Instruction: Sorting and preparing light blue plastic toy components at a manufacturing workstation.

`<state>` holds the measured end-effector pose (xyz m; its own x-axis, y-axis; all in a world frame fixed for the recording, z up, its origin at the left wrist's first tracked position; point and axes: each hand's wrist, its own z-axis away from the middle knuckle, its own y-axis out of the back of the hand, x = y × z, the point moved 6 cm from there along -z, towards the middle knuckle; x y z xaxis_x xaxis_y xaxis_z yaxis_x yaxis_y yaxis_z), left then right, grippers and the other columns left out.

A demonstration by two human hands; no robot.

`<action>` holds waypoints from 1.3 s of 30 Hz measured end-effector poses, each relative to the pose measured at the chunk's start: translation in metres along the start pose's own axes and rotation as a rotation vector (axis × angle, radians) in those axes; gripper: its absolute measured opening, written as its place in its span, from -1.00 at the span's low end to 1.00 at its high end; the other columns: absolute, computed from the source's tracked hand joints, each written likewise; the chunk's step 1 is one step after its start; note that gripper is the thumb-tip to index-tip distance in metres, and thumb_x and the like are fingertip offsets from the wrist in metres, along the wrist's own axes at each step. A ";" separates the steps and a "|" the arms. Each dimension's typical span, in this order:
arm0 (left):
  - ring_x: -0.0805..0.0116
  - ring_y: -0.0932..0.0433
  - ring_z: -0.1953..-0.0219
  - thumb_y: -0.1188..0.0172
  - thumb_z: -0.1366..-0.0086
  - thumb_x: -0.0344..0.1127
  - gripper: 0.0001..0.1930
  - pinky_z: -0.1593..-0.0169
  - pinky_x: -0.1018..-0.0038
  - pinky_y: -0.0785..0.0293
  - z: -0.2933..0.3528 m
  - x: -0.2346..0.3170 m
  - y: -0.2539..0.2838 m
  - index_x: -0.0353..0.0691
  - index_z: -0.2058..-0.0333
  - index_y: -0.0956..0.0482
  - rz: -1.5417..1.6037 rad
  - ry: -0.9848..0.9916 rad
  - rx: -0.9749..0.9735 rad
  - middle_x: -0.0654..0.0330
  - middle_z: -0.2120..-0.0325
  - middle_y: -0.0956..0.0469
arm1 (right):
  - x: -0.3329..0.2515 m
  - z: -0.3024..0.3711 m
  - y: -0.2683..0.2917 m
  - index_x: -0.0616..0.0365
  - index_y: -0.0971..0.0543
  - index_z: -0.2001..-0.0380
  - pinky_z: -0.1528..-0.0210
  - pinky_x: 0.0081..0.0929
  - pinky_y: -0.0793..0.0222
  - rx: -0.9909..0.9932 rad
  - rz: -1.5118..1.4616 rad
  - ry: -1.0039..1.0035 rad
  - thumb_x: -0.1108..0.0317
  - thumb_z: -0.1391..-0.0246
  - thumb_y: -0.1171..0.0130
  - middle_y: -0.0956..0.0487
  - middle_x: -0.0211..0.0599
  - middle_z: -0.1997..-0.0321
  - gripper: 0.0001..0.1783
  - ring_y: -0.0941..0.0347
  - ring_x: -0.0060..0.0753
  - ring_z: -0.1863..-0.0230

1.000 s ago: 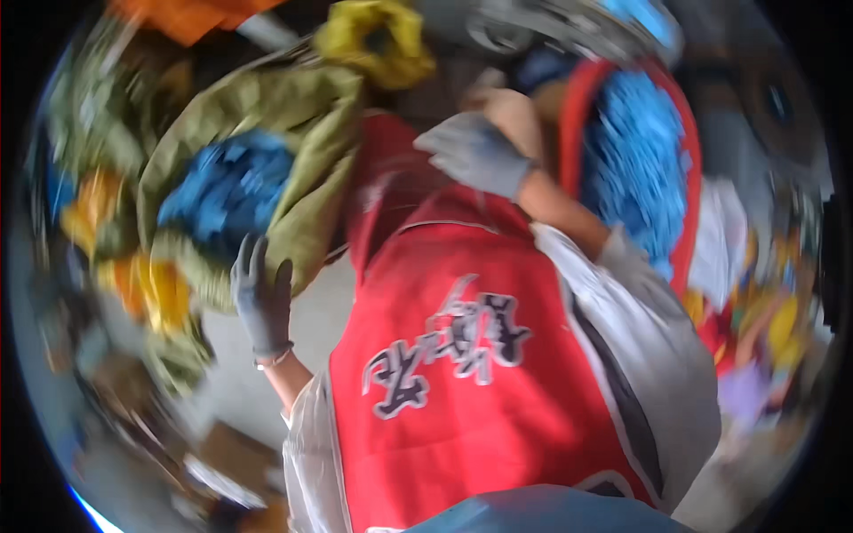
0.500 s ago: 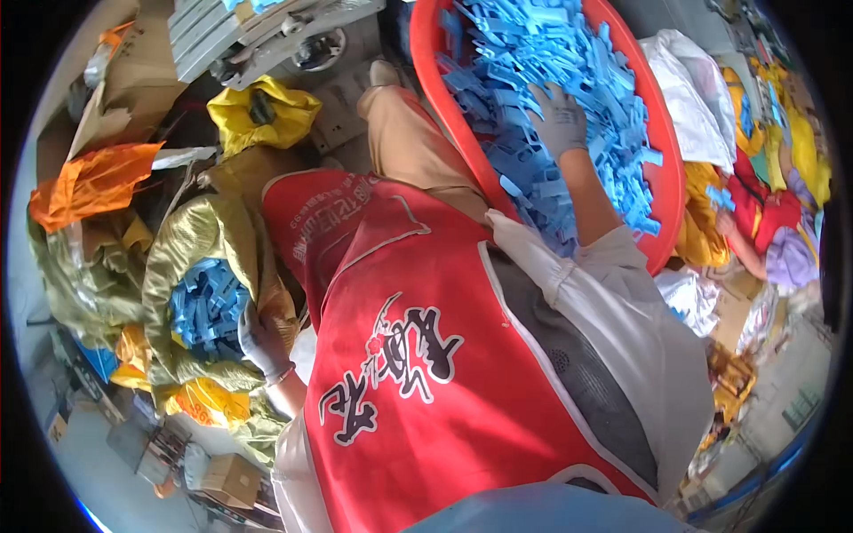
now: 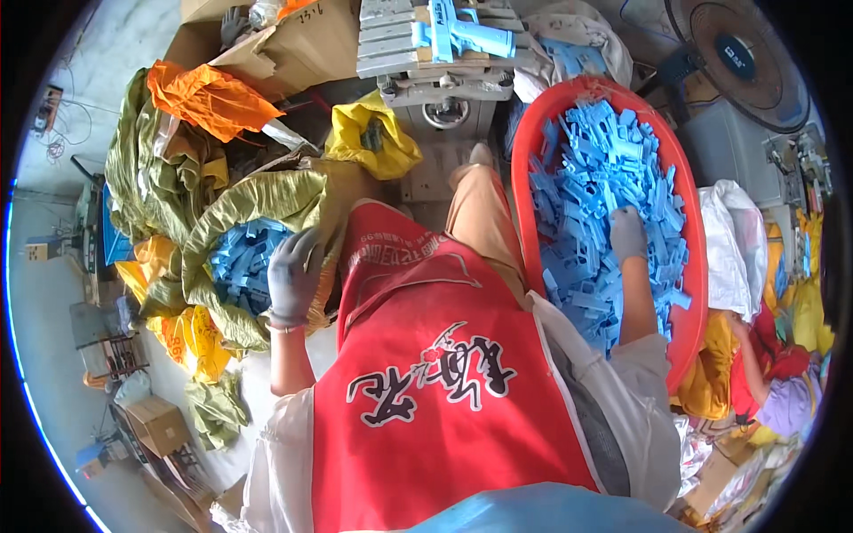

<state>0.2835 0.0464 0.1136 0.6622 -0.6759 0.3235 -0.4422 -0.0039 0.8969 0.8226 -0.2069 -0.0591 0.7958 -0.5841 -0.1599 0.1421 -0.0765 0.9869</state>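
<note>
Both my hands wear grey gloves. My right hand (image 3: 628, 234) is down among light-blue plastic toy-gun pieces (image 3: 582, 222) heaped in a long red tub (image 3: 697, 293). Its fingers are curled, and what lies under them is hidden. To the left, my left hand (image 3: 295, 277) hovers by the right rim of an olive woven sack (image 3: 258, 197). Its fingers reach upward, loosely bent, with nothing visible in them. Inside the sack lie more blue pieces (image 3: 242, 262), partly covered by that hand.
Ahead stands a slatted metal bench (image 3: 386, 58) with a blue toy gun (image 3: 466, 37) on it. A yellow bag (image 3: 373, 142), an orange bag (image 3: 209, 98) and a cardboard box (image 3: 302, 49) are ahead-left. A fan (image 3: 733, 58) stands far right. Another person's arm (image 3: 749, 360) shows at right.
The view has swung, so the scene sits farther right and lower. My right hand's fingers, spread before, are now curled over the pieces. My left hand has lifted slightly beside the sack.
</note>
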 end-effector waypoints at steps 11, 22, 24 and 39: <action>0.03 -0.52 0.13 -0.21 -0.13 -0.32 -0.69 0.06 0.31 -0.45 -0.222 0.078 0.005 -0.22 0.12 -0.53 0.346 -0.288 0.065 0.05 0.18 -0.55 | 0.010 0.038 0.080 0.17 -0.47 0.09 -0.10 -0.26 -0.28 0.031 -0.231 -0.122 0.54 0.07 -0.07 -0.42 -0.10 0.05 -0.62 -0.35 -0.01 -0.06; 0.21 -0.60 0.33 -0.29 -0.07 -0.29 -0.66 0.22 0.39 -0.49 -0.283 0.088 -0.006 -0.17 0.15 -0.54 0.362 -0.373 -0.002 0.06 0.35 -0.59 | -0.133 -0.046 0.183 0.29 -0.47 0.10 -0.06 -0.39 -0.33 0.594 -0.192 0.346 0.52 0.03 -0.16 -0.43 -0.08 -0.05 -0.64 -0.39 -0.08 -0.06; 0.31 -0.60 0.36 -0.31 -0.06 -0.29 -0.69 0.23 0.42 -0.50 -0.265 0.063 0.008 -0.17 0.18 -0.56 0.434 -0.289 0.129 0.09 0.37 -0.59 | -0.177 -0.073 0.197 0.31 -0.46 0.10 -0.06 -0.35 -0.34 0.579 -0.423 0.456 0.52 0.03 -0.17 -0.43 -0.07 -0.05 -0.64 -0.38 -0.05 -0.06; 0.45 -0.55 0.40 -0.28 -0.10 -0.30 -0.70 0.23 0.53 -0.46 0.020 -0.145 0.055 -0.15 0.15 -0.59 0.542 0.577 0.432 0.20 0.45 -0.61 | -0.305 -0.142 0.225 -0.07 -0.48 -0.04 -0.10 -0.31 -0.29 0.394 -0.024 0.752 0.18 -0.08 -0.09 -0.47 -0.20 -0.06 -0.58 -0.37 -0.16 -0.08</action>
<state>0.1510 0.1295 0.1102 0.4459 -0.1910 0.8744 -0.8937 -0.1479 0.4235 0.6954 0.0692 0.2083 0.9946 0.1029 -0.0151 0.0591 -0.4396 0.8963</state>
